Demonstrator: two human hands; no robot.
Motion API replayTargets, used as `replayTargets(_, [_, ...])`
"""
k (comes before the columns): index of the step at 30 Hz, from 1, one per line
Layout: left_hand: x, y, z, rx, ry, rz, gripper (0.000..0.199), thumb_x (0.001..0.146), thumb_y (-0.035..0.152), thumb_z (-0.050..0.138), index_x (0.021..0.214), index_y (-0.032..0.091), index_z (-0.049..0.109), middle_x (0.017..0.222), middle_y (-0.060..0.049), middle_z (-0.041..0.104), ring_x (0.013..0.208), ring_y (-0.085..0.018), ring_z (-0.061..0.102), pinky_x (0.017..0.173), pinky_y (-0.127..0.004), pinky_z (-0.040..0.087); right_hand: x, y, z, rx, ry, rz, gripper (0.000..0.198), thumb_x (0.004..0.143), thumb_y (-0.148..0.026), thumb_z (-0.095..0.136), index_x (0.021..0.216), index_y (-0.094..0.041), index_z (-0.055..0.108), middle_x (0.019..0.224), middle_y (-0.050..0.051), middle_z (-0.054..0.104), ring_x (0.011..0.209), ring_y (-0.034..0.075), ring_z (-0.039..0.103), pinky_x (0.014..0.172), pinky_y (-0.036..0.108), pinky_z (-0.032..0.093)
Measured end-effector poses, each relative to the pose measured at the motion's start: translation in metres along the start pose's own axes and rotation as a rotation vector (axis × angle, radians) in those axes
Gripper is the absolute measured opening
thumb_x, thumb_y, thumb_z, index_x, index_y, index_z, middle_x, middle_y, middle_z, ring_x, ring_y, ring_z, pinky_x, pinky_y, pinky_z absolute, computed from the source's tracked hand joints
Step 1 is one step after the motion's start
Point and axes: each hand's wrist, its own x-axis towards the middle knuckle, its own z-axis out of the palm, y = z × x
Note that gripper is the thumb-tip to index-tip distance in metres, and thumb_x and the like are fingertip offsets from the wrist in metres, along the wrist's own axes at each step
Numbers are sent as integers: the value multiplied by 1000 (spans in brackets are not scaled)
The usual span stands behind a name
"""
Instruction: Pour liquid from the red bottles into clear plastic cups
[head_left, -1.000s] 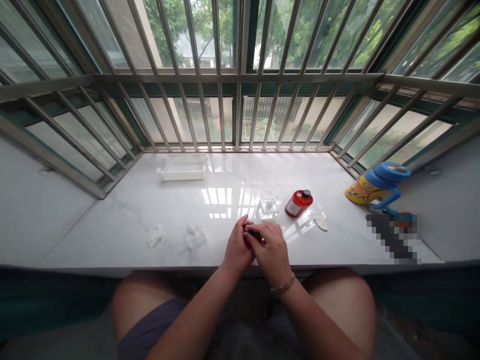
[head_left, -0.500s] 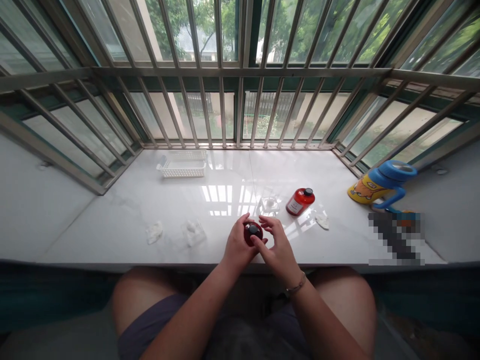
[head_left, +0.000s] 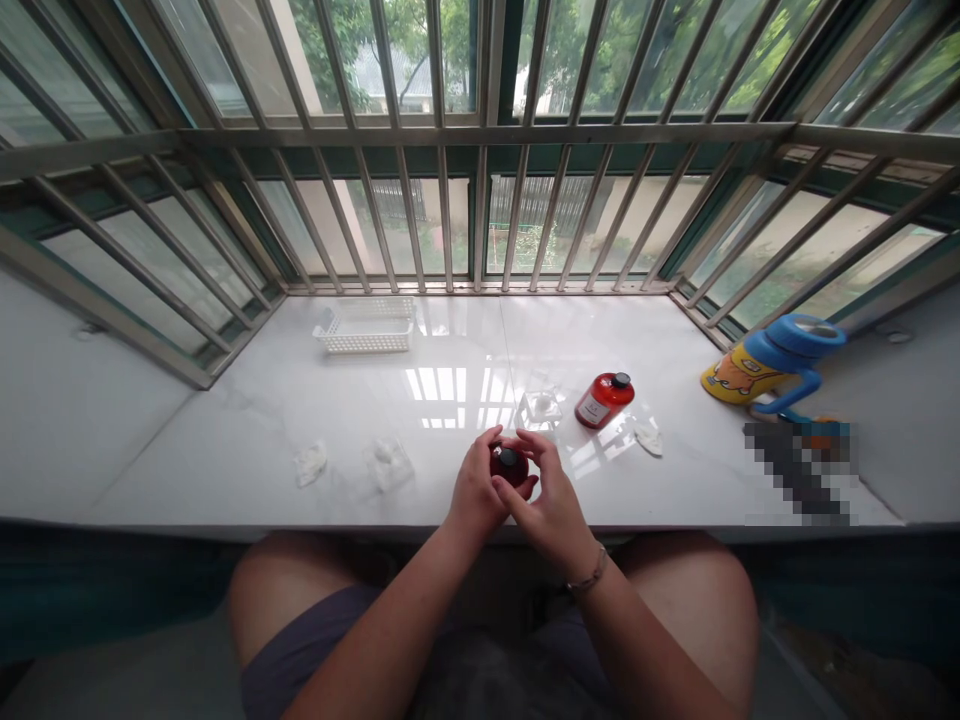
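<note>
Close to the front edge of the white countertop, a small dark red bottle with a black cap stands between my hands, its cap facing up at me. My left hand wraps round its left side. From the right, my right hand curls its fingers and thumb about the same bottle; part of the bottle is hidden behind them. Just beyond the hands sits a small clear square container. A larger-looking red bottle with a white label and black cap lies or stands tilted to its right; I cannot tell which.
To the left are a crumpled white tissue and a clear container with something white. A white basket sits near the window bars. On the right are a white scrap, a blue-and-yellow flask and a blurred-out dark patch.
My right hand's fingers have closed in round the small red bottle, where they were more spread before. The view has shifted slightly; the other things stay where they were.
</note>
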Motion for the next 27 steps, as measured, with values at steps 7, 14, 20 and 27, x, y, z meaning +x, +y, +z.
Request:
replayTargets(7, [0, 1, 0, 6, 2, 11, 83, 76, 32, 91, 147, 24, 50, 134, -12, 72, 120, -31, 73, 106, -52, 61, -3, 3, 7, 10, 20, 10, 65, 96, -39, 75, 152, -28, 44, 150, 15, 57, 136, 31, 62, 116, 55, 55])
replayTargets(14, [1, 4, -2, 9, -9, -7, 81, 77, 35, 91, 146, 24, 50, 136, -13, 71, 122, -33, 73, 106, -54, 61, -2, -2, 11, 67, 26, 21, 64, 98, -36, 72, 152, -29, 40, 135, 12, 67, 130, 29, 66, 114, 54, 56])
replayTargets(20, [1, 3, 0, 32, 12, -1, 78, 79, 35, 89, 146, 25, 50, 135, -13, 71, 122, -33, 73, 107, -55, 60, 1, -3, 14, 101, 59, 53, 60, 99, -36, 71, 151, -30, 42, 144, 13, 63, 133, 29, 65, 116, 55, 54])
replayTargets(27, [1, 2, 0, 56, 15, 17, 80, 78, 34, 89, 146, 24, 49, 138, -14, 70, 123, -33, 72, 106, -55, 61, -1, -1, 14, 121, 43, 69, 62, 98, -36, 72, 150, -29, 39, 132, 11, 67, 130, 28, 66, 117, 55, 54])
